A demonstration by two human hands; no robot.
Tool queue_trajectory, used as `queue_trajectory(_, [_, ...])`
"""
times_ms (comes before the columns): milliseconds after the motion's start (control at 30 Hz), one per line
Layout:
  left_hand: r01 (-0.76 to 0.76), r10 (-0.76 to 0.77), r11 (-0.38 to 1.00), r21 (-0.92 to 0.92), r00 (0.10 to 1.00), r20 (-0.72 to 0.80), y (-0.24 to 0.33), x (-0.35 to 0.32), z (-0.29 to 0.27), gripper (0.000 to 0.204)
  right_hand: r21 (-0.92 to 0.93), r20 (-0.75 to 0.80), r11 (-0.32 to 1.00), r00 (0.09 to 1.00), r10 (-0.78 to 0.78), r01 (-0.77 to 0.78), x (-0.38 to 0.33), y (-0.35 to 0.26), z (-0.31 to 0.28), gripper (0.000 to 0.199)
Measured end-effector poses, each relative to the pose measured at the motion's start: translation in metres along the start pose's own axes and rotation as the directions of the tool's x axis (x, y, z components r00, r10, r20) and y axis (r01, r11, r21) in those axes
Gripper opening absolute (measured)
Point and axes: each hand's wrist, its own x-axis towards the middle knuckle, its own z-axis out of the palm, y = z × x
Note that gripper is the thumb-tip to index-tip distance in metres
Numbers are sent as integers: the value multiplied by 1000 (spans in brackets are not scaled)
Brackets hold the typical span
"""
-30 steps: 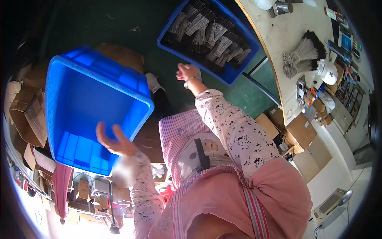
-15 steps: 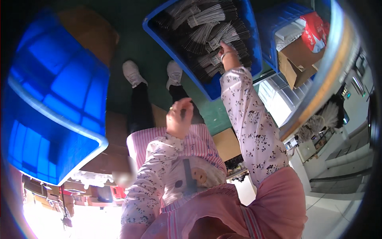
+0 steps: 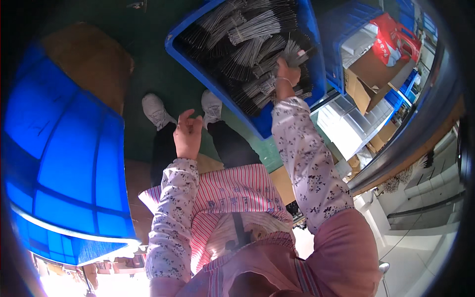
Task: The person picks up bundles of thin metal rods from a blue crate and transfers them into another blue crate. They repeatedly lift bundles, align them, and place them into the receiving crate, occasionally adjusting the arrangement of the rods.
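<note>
Gripping a wire bundle (image 3: 296, 60) in the blue bin (image 3: 264, 123), upper centre, the right hand (image 3: 288, 75) may snag neighbouring wires (image 3: 255, 27), since these lie crossed; the left hand (image 3: 188, 140), loosely curled, is empty.

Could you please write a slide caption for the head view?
Right hand grasps a bundle of thin rods in a blue bin; left hand empty.
</note>
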Motion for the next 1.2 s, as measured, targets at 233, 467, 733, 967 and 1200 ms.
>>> queue_trajectory(233, [-6, -2, 995, -95, 996, -92, -8, 4, 13, 36, 577, 168, 806, 985, 37, -129, -41, 20, -72, 38])
queue_trajectory(467, [19, 237, 761, -648, 922, 306, 19, -45, 29, 95, 595, 423, 804, 848, -319, 5, -142, 12, -140, 47])
queue_trajectory(733, [-265, 429, 665, -698, 901, 67, 77, -1, 29, 25, 756, 448, 592, 439, -779, 279, -140, -15, -126, 28])
queue_trajectory(967, [-46, 609, 463, -885, 742, 280, 98, 9, -5, 48, 196, -126, 835, 858, -499, 514, 35, 0, 45, 24])
queue_trajectory(1200, [52, 682, 465, -884, 616, 395, 101, -7, -17, 50, 52, -44, 930, 932, -361, 363, 56, -31, 68, 17])
